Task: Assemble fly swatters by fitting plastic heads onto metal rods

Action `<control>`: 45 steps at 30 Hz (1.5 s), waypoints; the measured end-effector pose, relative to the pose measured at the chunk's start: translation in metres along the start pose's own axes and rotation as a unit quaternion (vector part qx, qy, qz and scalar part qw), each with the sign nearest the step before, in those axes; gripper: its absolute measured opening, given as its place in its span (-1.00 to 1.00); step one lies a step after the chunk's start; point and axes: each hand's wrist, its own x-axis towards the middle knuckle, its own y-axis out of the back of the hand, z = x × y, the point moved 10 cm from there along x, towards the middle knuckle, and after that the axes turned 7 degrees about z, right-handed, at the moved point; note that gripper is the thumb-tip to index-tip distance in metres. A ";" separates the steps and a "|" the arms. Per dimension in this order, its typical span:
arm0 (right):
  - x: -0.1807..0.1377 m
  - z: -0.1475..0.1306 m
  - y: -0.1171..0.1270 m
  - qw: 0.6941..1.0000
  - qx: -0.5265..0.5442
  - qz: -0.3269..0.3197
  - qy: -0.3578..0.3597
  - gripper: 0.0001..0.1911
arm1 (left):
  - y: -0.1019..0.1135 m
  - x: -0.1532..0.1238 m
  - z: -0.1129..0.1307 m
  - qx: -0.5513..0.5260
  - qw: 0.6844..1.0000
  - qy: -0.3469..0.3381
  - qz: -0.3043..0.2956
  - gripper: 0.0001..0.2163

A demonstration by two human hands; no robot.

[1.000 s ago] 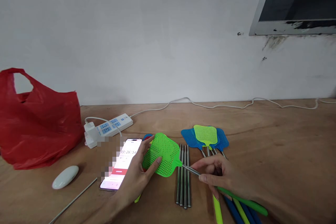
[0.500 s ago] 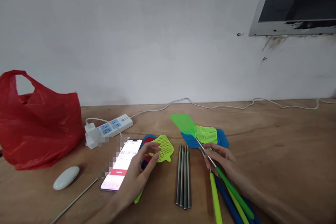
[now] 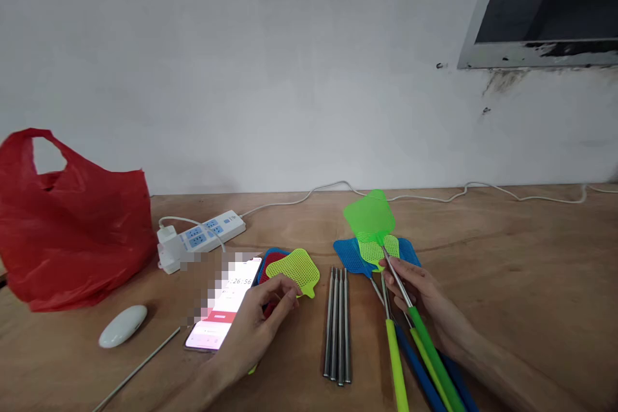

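Beyond right grip [image 3: 419, 288], green swatter head [image 3: 371, 214]

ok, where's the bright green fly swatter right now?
Head view, right of centre: the bright green fly swatter is in the right hand, to the right of the four metal rods, its handle reaching the bottom edge.

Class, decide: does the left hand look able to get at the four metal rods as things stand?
Probably yes: the metal rods lie just to the right of the left hand, with wooden tabletop showing between and nothing visibly covering them.
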 end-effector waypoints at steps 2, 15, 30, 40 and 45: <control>0.000 -0.002 -0.001 1.000 0.026 -0.007 0.014 -0.62 | -0.002 -0.001 -0.003 0.003 1.000 0.006 -0.012 -0.71; -0.012 0.005 -0.025 0.981 0.119 -0.142 -0.050 -0.70 | -0.038 -0.025 -0.014 -0.213 0.960 0.094 -0.154 -0.54; -0.014 0.013 -0.031 0.992 0.023 -0.124 0.013 -0.57 | -0.036 -0.019 -0.004 -0.111 0.977 0.095 -0.158 -0.56; 0.011 -0.016 0.014 0.996 0.052 0.009 0.067 -0.60 | -0.029 -0.016 -0.004 -0.003 0.988 0.036 -0.152 -0.62; 0.024 -0.034 0.042 0.984 0.112 0.083 0.110 -0.72 | -0.021 -0.010 -0.015 0.004 0.993 0.031 -0.118 -0.63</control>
